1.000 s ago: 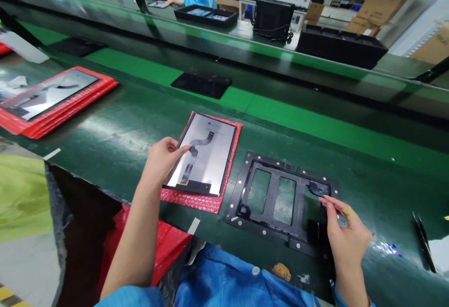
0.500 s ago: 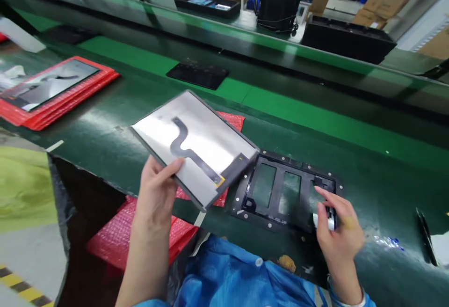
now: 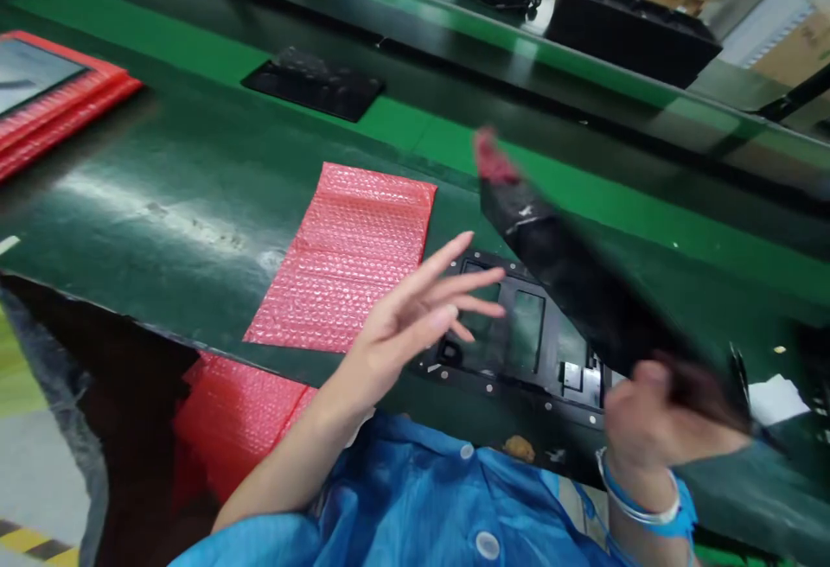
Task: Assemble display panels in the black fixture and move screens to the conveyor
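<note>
Blue smock [image 3: 421,498] w/ white round btns [image 3: 488,545], btm ctr; blue sleeve [image 3: 259,541], btm L; blue/white wristband [image 3: 641,509] below R hand [image 3: 667,420], lower R.

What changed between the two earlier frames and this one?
The screen panel has moved rightward, from the left hand to the right hand, which grips it tilted, dark side showing, blurred. The left hand has let go, its fingers spread. The red bubble-wrap bag now lies uncovered. It, the black frame and the black sheet seem unmoved, though the camera has shifted.
</note>
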{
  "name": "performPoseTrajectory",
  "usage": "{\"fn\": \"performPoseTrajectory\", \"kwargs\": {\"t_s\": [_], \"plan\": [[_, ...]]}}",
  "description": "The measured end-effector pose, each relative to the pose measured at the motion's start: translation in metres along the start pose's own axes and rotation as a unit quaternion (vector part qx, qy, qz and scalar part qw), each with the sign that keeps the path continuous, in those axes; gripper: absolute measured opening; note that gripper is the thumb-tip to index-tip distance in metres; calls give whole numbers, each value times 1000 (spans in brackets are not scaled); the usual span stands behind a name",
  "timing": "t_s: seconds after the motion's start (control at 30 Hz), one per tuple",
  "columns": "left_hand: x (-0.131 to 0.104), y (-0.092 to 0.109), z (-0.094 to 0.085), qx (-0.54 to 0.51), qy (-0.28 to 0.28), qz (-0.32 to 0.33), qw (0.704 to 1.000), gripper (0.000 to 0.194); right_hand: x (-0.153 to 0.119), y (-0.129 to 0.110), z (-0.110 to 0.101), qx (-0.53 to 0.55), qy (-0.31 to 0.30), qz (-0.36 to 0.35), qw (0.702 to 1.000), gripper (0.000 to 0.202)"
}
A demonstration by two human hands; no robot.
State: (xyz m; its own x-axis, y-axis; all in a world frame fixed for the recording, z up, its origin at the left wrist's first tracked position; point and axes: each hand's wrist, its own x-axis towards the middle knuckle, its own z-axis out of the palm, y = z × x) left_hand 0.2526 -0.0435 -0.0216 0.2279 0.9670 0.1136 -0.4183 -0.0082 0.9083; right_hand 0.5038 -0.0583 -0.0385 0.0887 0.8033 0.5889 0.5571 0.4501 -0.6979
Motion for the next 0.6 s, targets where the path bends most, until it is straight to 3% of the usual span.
{"fn": "performPoseTrajectory", "kwargs": {"t_s": [0.1, 0.17, 0.23, 0.33, 0.47, 0.6], "plan": [[9, -10, -27, 91, 92, 30, 991, 47, 12, 16, -11, 81, 232, 126, 961, 25], [13, -24, -43, 144, 123, 3, 982, 49, 18, 28, -13, 137, 292, 259, 910, 23], [14, -40, -54, 198, 114, -36, 973, 56, 18, 38, -15, 159, 268, 355, 881, 27], [13, -56, -62, 290, 52, -58, 954, 65, 12, 47, -18, 169, 205, 423, 866, 31], [11, -56, -65, 364, -56, -44, 929, 77, 6, 49, -24, 166, 131, 472, 856, 34], [11, -52, -68, 387, -108, -58, 914, 72, 8, 48, -29, 161, 99, 487, 852, 41]]}}
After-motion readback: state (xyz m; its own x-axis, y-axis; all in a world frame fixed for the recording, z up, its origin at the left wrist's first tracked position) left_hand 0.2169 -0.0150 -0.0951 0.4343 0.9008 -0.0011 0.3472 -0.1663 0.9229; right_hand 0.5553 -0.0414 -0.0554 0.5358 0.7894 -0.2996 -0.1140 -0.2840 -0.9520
